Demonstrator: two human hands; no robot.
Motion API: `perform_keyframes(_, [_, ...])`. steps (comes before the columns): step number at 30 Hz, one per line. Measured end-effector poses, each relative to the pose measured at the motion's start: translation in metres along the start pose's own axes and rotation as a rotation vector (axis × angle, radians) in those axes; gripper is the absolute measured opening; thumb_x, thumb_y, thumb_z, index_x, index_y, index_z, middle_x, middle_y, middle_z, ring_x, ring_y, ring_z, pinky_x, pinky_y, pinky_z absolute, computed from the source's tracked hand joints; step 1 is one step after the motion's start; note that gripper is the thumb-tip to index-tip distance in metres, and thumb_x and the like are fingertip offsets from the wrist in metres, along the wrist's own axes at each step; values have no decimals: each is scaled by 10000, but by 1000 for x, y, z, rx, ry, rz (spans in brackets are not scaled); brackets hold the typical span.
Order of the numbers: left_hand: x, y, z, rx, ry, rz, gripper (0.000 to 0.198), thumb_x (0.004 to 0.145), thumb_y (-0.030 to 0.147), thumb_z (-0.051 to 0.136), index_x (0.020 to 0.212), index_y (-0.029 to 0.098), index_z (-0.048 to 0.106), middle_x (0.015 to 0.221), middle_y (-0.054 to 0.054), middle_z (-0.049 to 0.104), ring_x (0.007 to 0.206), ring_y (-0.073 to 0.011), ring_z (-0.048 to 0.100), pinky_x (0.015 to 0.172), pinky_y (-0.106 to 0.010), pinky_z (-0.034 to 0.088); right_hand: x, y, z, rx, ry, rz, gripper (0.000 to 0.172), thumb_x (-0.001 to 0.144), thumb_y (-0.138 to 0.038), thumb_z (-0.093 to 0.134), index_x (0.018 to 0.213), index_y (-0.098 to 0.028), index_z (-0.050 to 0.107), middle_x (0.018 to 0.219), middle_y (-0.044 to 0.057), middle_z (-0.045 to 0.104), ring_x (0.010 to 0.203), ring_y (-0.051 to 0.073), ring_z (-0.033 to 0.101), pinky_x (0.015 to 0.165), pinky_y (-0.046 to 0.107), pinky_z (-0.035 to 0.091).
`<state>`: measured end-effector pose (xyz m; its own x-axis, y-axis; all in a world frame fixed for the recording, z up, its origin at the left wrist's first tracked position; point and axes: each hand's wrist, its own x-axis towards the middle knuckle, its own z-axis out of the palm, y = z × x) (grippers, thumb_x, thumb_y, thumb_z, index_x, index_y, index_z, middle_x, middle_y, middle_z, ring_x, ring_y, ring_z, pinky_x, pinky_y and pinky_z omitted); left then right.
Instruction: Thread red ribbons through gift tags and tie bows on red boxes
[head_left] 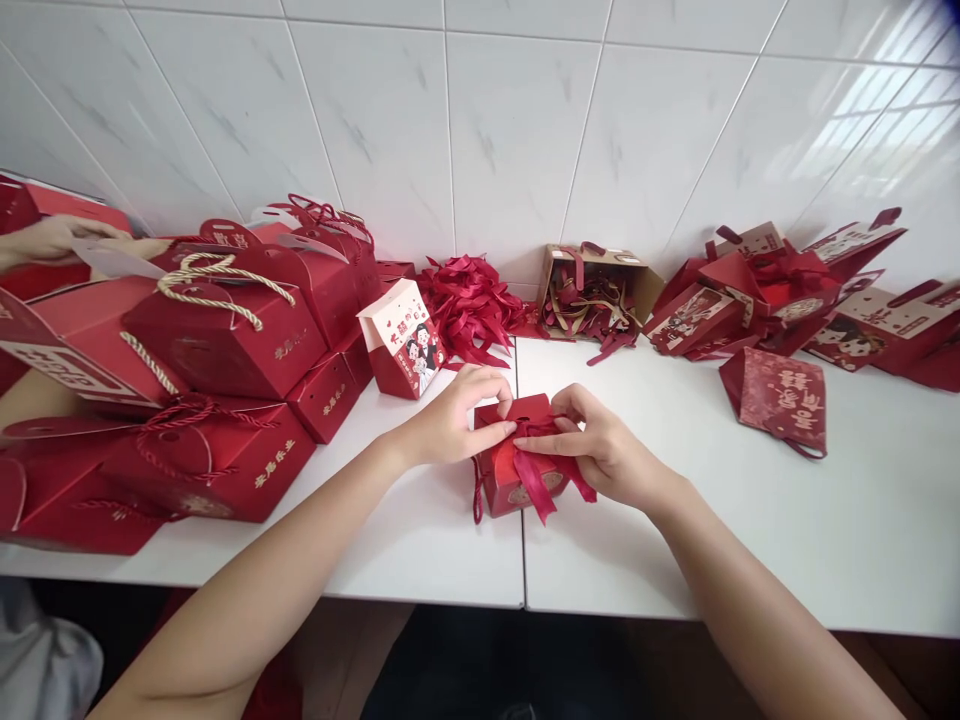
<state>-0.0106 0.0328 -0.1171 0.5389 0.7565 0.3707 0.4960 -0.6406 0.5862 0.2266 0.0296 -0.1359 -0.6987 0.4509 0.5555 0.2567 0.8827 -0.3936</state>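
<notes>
A small red gift box (pixel 496 488) stands upright on the white table in front of me, with a dark red ribbon (pixel 534 487) tied across its top. Two ribbon tails hang down over its front. My left hand (pixel 456 422) reaches in from the left, thumb and forefinger closed on the ribbon at the knot. From the right, my right hand (pixel 604 448) pinches the ribbon beside it, its forefinger lying over the knot. The fingers partly hide the knot and the box's top. A red twisted cord (pixel 477 490) hangs at the box's left side.
Red boxes with rope handles (pixel 217 335) are stacked at left, near another person's hand (pixel 56 240). Behind are a cream-and-red box (pixel 405 345), heaped ribbons (pixel 472 305) and an open carton (pixel 645 285). More boxes (pixel 780 400) lie at right. A tiled wall (pixel 517 130) closes the back.
</notes>
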Motion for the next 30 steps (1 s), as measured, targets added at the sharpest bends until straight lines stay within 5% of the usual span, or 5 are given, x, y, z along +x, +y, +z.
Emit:
perform_keyframes(7, [1, -3, 6, -81, 27, -24, 123, 886, 325, 586, 824, 219, 584, 1162, -39, 605, 1191, -200, 480, 1060, -339, 350, 0, 0, 3, 36, 80, -62, 332, 984, -176, 437, 1113, -258, 732, 960, 58, 436, 901, 164, 557, 749, 335, 577])
perform_keyframes(14, [4, -3, 14, -78, 105, -69, 238, 905, 343, 548, 718, 197, 530, 1077, -57, 645, 1124, -225, 514, 1044, -398, 351, -2, 4, 9, 77, 128, -47, 347, 997, -206, 421, 1131, -327, 718, 940, 46, 432, 871, 153, 524, 735, 328, 574])
perform_keyframes(30, [1, 2, 6, -102, 60, -21, 272, 837, 339, 638, 604, 202, 607, 1174, -49, 663, 1190, -255, 468, 1074, -430, 331, -3, 7, 14, 150, 171, 8, 400, 983, -143, 404, 1011, -314, 765, 918, 38, 402, 817, 146, 464, 681, 310, 533])
